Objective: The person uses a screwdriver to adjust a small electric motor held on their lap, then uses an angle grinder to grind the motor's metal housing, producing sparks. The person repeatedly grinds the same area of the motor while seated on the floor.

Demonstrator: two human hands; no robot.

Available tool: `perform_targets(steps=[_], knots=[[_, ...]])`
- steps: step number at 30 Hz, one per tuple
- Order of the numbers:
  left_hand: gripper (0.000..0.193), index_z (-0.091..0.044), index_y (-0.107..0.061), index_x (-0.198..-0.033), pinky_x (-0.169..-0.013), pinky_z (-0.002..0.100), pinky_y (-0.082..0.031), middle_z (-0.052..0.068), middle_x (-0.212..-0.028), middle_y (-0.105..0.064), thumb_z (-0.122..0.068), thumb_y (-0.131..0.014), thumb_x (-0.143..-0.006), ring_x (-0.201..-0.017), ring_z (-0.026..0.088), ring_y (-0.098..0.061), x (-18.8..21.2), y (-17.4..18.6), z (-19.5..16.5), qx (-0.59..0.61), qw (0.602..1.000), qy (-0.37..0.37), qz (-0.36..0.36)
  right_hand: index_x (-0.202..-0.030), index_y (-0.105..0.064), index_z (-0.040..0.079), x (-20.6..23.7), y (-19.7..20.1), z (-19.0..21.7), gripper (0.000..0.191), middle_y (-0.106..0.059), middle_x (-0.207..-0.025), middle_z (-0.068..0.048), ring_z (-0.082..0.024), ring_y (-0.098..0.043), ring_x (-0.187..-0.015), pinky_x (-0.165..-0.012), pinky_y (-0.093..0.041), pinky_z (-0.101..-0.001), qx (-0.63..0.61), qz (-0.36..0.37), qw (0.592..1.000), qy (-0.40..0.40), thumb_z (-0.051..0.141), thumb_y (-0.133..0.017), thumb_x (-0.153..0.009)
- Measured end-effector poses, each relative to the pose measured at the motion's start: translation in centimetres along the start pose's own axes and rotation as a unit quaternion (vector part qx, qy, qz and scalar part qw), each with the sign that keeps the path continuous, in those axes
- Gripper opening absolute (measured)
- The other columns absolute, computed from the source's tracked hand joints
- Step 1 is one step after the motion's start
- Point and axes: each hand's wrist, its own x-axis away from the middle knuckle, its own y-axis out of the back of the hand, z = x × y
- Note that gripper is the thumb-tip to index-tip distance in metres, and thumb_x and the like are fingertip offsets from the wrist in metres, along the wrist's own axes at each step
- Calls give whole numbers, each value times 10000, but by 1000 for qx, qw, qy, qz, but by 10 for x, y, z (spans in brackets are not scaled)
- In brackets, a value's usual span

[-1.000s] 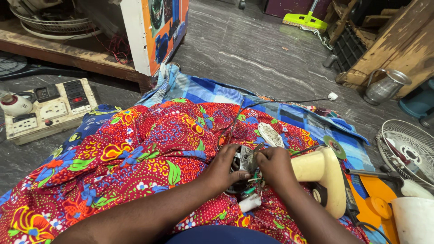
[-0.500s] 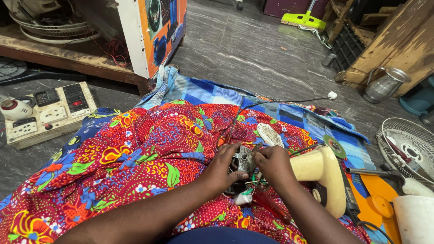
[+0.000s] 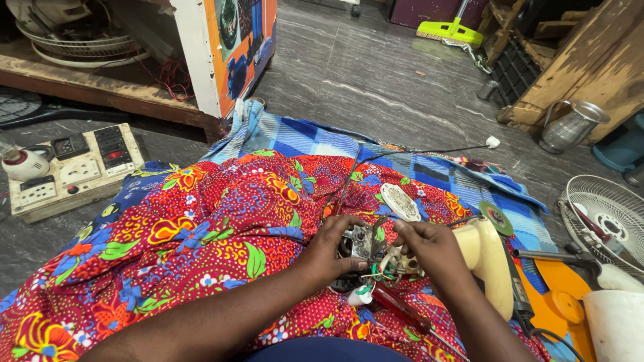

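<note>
My left hand [image 3: 332, 251] grips a small metal fan motor [image 3: 361, 245] with loose coloured wires [image 3: 381, 271], held over my lap on red flowered cloth [image 3: 221, 221]. My right hand [image 3: 429, 249] pinches at the motor's wires from the right side. A cream plastic fan body [image 3: 486, 258] lies just right of my right hand. A red-handled screwdriver [image 3: 402, 310] rests on the cloth below the motor. A black cable [image 3: 402, 154] runs from the motor toward a white plug end [image 3: 493, 142] on the floor.
A blue checked cloth [image 3: 308, 137] lies under the red one. A switch and socket board [image 3: 74, 167] sits at left, a wooden bench [image 3: 87, 90] behind. A wire fan guard [image 3: 604, 218] and orange blade [image 3: 560, 295] lie at right; a steel jug [image 3: 570, 126] stands further back.
Both hands stay on the motor; the fingers have shifted slightly among the wires. The view has tilted a little.
</note>
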Motion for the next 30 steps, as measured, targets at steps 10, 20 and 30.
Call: perform_targets(steps=[10, 20, 30], knots=[[666, -190, -521, -1298, -1037, 386, -511, 99, -1344, -494, -129, -879, -740, -1268, 269, -549, 2, 3, -4, -16, 1000, 2, 14, -913, -745, -36, 4, 50, -33, 328, -664, -742, -81, -133, -591, -655, -625, -482, -277, -39, -73, 997, 6, 283, -677, -952], [685, -192, -480, -1317, -1067, 377, -492, 89, -1380, -469, -160, -864, -752, -1307, 256, -519, 1, 2, -3, -25, 998, 55, 29, -1297, -613, -127, 24, 183, -104, 435, -684, -949, -176, -225, -659, -783, -725, -538, -330, -16, -267, 963, 30, 191, -677, -1007], [681, -160, -549, -1338, -1105, 400, -447, 107, -1403, -487, -132, -872, -739, -1348, 288, -506, 6, 7, 7, -23, 999, 2, 28, -1514, -508, -45, -9, 215, -197, 993, -710, -1286, -328, -432, -659, -1243, -1092, -468, -465, 336, -189, 879, -279, 634, -741, -828]])
